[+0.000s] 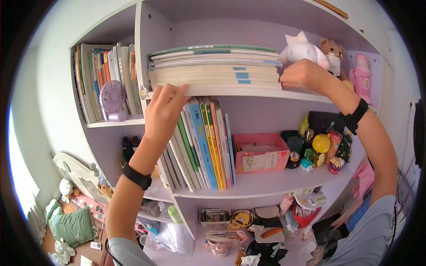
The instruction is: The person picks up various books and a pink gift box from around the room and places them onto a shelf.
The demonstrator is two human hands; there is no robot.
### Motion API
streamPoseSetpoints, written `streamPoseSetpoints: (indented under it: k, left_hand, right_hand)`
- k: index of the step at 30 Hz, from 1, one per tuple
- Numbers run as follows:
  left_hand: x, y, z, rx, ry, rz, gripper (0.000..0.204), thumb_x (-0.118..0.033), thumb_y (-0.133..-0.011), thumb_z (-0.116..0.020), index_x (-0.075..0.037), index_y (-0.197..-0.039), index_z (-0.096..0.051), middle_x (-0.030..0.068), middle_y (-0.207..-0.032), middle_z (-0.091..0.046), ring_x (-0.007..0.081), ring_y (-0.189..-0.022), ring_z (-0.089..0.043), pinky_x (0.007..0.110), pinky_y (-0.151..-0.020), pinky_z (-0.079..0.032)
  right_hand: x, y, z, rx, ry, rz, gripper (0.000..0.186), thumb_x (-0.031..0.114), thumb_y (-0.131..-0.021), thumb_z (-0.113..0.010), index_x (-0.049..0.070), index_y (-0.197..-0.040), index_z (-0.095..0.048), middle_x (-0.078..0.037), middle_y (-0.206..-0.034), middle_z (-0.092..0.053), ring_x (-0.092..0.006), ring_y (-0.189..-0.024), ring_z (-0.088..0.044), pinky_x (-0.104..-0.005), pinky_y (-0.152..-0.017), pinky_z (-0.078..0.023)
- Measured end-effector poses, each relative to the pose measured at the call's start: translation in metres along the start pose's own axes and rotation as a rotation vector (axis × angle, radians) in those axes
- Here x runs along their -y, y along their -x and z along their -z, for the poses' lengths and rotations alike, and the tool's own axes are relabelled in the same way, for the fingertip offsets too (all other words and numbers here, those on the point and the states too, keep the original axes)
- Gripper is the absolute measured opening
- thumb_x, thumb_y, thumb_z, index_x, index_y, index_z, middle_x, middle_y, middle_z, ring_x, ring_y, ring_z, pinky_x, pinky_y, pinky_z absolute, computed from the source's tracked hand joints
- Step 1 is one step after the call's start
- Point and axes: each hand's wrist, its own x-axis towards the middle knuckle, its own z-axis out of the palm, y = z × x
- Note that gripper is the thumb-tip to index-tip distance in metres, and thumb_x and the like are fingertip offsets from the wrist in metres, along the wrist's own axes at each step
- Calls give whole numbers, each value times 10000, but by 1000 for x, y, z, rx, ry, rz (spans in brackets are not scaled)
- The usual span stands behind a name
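Note:
A thick stack of books (213, 73) lies flat on the upper shelf, page edges and thin spines facing me, with a green-covered one on top. My left hand (165, 108) is at the stack's lower front left corner, over the shelf edge, with its fingers bent against the books. At the right end of the stack my right hand (306, 75) presses in with curled fingers; the fingertips are partly hidden. Between them, the two hands grip the stack. Just behind my right hand sits a white plush toy (301, 51) with a bow.
Upright books (204, 142) and a pink box (262, 153) stand on the shelf below, beside small figurines (321, 144). A purple fan (113, 99) is at left. A brown teddy bear (333, 49) and a pink bottle (361, 77) occupy the upper right.

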Motion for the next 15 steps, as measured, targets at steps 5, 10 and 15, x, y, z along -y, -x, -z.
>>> streamPoseSetpoints:
  k: [5, 10, 15]
  left_hand:
    - [4, 0, -1, -31, -87, -77, 295, -56, -658, -697, -46, -946, -633, 8, -780, -516, 152, -733, -527, 251, -558, -472]
    - [1, 3, -7, -80, -46, -48, 313, -4, -619, -702, -45, -925, -647, 53, -792, -560, 199, -747, -571, 286, -625, -491]
    - [7, 7, -12, -109, -92, -95, 298, -25, -664, -669, -29, -959, -626, 24, -796, -523, 174, -777, -556, 257, -599, -490]
  right_hand:
    - [-1, 3, -2, -44, 287, 230, 124, 97, -703, -641, 56, -805, -582, -34, -661, -559, -176, -584, -570, -304, -515, -462]
    - [-3, 5, -4, -8, 301, 232, 86, 85, -717, -589, 65, -791, -551, -23, -625, -539, -168, -545, -560, -292, -457, -435]
    - [0, -9, -9, -61, 271, 254, 80, 80, -721, -610, 52, -735, -537, -36, -573, -484, -183, -491, -515, -296, -434, -413]
